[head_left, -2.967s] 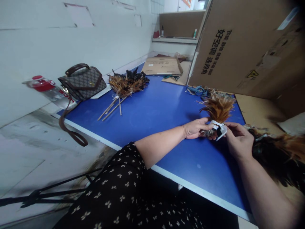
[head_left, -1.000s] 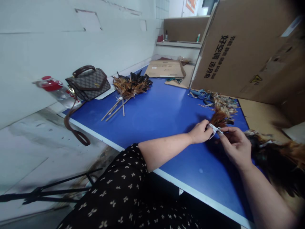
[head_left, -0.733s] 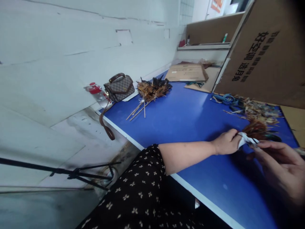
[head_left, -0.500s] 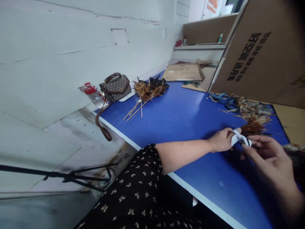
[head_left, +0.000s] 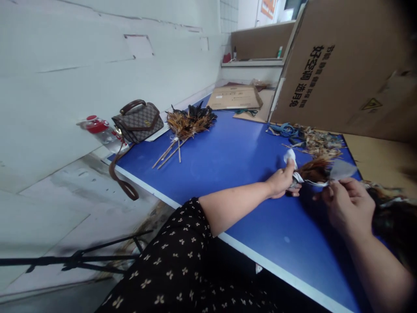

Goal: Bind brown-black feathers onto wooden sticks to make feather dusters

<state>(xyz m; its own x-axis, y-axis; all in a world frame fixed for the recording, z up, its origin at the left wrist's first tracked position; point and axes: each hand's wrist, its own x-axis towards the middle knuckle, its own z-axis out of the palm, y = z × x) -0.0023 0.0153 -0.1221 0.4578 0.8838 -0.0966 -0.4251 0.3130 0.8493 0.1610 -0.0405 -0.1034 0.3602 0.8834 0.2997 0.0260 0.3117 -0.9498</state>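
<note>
My left hand (head_left: 282, 180) is closed round a crumpled white strip (head_left: 289, 156), thin like plastic or cloth; one end of it sticks up past my thumb. From that hand a narrow white length runs across to my right hand (head_left: 350, 206). There my fingers pinch it, and a translucent flap (head_left: 343, 169) stands out above them. Brown feathers (head_left: 314, 169) lie just behind the stretched strip; whether my left hand also grips their base is hidden.
On the blue table (head_left: 221, 165) lie feather bundles on sticks (head_left: 189, 121), a handbag (head_left: 140, 121), blue scraps and loose feathers (head_left: 319, 141). A water bottle (head_left: 106, 132) stands by the wall. Cardboard (head_left: 325, 74) rises at the back right; dark feathers (head_left: 395, 221) lie far right.
My hands have moved apart, and the white strip, bunched between them before, is now drawn out in a line. The view has turned slightly to the right.
</note>
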